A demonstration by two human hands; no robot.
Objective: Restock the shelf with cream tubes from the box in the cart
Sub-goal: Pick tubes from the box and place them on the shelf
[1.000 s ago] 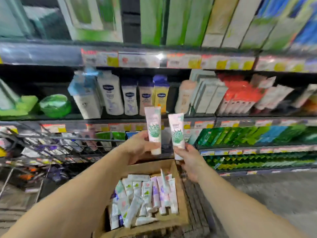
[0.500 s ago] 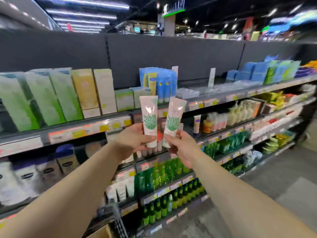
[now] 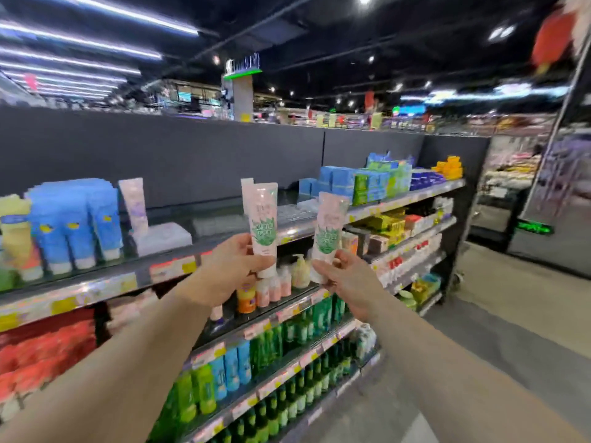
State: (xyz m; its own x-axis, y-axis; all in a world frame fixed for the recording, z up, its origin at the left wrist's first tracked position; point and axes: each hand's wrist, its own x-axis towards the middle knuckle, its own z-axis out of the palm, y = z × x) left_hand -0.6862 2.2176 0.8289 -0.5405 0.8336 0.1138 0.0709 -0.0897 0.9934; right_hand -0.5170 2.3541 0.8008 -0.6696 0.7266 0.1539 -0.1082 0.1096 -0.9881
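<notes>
Left hand [image 3: 231, 266] gripped a pink cream tube [image 3: 263, 228] near its cap end, tube upright. Right hand [image 3: 343, 276] gripped a second cream tube [image 3: 327, 227], tilted slightly right. Both were held up in front of the top shelf [image 3: 224, 225], just beside each other, not touching. A similar tube [image 3: 133, 204] stood on that shelf further left, by the blue tubes [image 3: 75, 222]; labels too blurred to read.

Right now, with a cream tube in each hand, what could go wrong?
1. The right hand pinches its pink cream tube only near the cap end, and the tube leans, so it might slip.
2. With the left hand also holding a tube, no hand is free.
3. A lone pink tube stands on the top shelf; a bump might topple it.
</notes>
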